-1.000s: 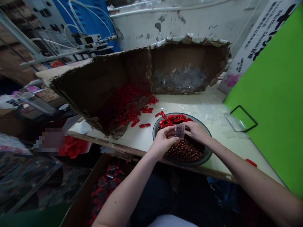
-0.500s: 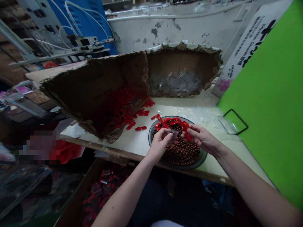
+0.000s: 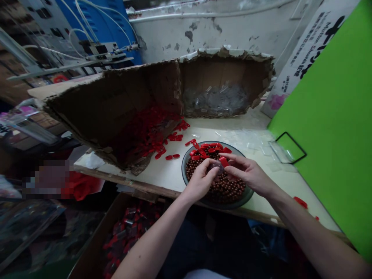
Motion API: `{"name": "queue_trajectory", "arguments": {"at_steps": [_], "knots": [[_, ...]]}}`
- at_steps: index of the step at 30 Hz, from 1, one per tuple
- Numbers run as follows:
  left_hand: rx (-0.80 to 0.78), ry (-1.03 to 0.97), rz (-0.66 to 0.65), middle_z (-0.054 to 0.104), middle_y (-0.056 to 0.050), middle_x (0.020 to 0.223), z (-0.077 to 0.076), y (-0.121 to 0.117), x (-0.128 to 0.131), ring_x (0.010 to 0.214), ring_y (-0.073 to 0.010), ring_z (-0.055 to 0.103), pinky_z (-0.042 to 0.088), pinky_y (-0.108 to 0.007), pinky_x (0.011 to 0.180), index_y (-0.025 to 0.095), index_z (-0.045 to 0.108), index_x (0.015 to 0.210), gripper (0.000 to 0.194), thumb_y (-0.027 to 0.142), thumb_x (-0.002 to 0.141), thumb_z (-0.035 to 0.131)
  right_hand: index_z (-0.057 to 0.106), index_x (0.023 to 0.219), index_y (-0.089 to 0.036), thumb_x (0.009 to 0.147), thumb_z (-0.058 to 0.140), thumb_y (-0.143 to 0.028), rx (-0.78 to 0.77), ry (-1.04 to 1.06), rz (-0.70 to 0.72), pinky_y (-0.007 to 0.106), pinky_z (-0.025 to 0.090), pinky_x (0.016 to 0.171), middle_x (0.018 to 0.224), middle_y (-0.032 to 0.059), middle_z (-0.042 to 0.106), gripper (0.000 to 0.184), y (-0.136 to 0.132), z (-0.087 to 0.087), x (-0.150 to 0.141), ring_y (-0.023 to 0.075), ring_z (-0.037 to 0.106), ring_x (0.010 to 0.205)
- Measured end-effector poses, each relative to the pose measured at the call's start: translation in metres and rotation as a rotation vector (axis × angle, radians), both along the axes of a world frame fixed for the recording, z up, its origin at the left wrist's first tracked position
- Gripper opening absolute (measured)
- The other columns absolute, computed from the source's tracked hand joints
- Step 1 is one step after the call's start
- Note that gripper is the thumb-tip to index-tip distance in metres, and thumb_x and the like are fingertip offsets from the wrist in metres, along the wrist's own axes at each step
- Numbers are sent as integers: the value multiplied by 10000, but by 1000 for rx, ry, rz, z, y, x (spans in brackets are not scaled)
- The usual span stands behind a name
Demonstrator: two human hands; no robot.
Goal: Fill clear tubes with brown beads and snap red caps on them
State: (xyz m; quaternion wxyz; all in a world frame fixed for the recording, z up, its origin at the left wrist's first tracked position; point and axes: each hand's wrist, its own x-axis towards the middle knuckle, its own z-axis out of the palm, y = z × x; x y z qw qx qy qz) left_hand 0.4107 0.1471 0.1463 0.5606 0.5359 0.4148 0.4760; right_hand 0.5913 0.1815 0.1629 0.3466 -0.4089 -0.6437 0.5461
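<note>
Above a wide grey bowl [image 3: 247, 195], my left hand [image 3: 200, 181] pinches a small clear plastic bag [image 3: 216, 166], which looks bunched and partly hidden by my fingers. My right hand [image 3: 247, 173] comes in from the right, and a red plastic piece [image 3: 223, 161] sits between its thumb and forefinger, touching the bag. The bowl holds a heap of polished brown beads [image 3: 228, 190]. Several flat red pieces [image 3: 206, 151] lie on the beads along the far side, close to my fingers.
A torn cardboard box [image 3: 116, 104] on the cream table [image 3: 232, 133] holds many red pieces and clear bags. Loose red pieces lie beside it. Another carton [image 3: 128, 228] with red items sits below the table edge. A green panel [image 3: 328, 116] stands at right.
The clear bag has dropped lower and looks more bunched than a second ago. My right hand now pinches a red piece against it. The view has shifted slightly.
</note>
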Motion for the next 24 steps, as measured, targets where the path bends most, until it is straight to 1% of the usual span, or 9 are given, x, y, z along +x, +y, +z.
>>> {"name": "queue_trajectory", "arguments": {"at_steps": [1,3,6,8,10,14,18,21,24], "knots": [[14,26,5,553,11,821,0,0,-1,667,-96,518,419,-197,586,187,553,978,169,315,874,510,585,1270,-266,808,665,-390,35,-44,11,273,532,613,1022,34,698,485,-1,0,0,117,595,640],[48,82,18,567,6,845,-1,0,-2,719,-105,519,425,-207,655,184,570,978,171,309,879,509,585,1278,-266,850,614,-385,174,-153,20,309,554,688,1128,48,678,445,-1,-1,1,160,641,768],[57,110,37,581,-4,877,-4,-1,-3,769,-117,520,424,-217,699,180,580,1002,195,315,883,504,557,1313,-244,915,533,-336,503,-347,-2,362,521,884,1180,62,656,409,-5,-6,0,207,631,990],[25,85,45,575,-3,872,-6,-1,-2,744,-111,513,421,-213,672,183,573,1017,212,330,882,503,477,1382,-226,954,465,-299,676,-448,-28,368,496,936,1142,79,657,435,-9,-12,-2,206,625,1014],[-22,47,49,564,3,839,-8,-2,0,692,-99,501,411,-205,631,179,568,1004,214,341,878,507,358,1453,-228,980,399,-273,778,-520,-51,360,504,924,1150,93,635,478,-14,-18,-6,204,625,1015],[-105,-11,39,536,19,747,-10,-4,2,596,-77,466,368,-191,554,167,565,976,221,355,872,513,149,1517,-244,991,348,-239,886,-632,-40,367,518,899,1157,110,602,562,-19,-27,-9,218,619,1020],[-103,32,26,536,20,720,-9,-5,-2,585,-73,464,352,-187,540,156,579,984,226,340,871,510,69,1526,-213,988,329,-221,958,-735,20,393,541,837,1082,126,595,598,-19,-29,-5,238,629,927],[-110,76,-2,527,26,691,-7,-4,-6,566,-72,461,345,-188,530,148,594,993,232,323,866,510,43,1526,-195,983,313,-205,939,-752,104,391,551,829,1082,132,573,607,-19,-31,-2,237,624,916],[-123,69,-12,524,29,680,-8,-3,-5,549,-64,452,340,-184,519,144,597,970,220,315,862,513,25,1525,-189,971,321,-196,864,-721,144,409,548,858,1114,140,546,628,-20,-34,-3,243,612,950]]}}
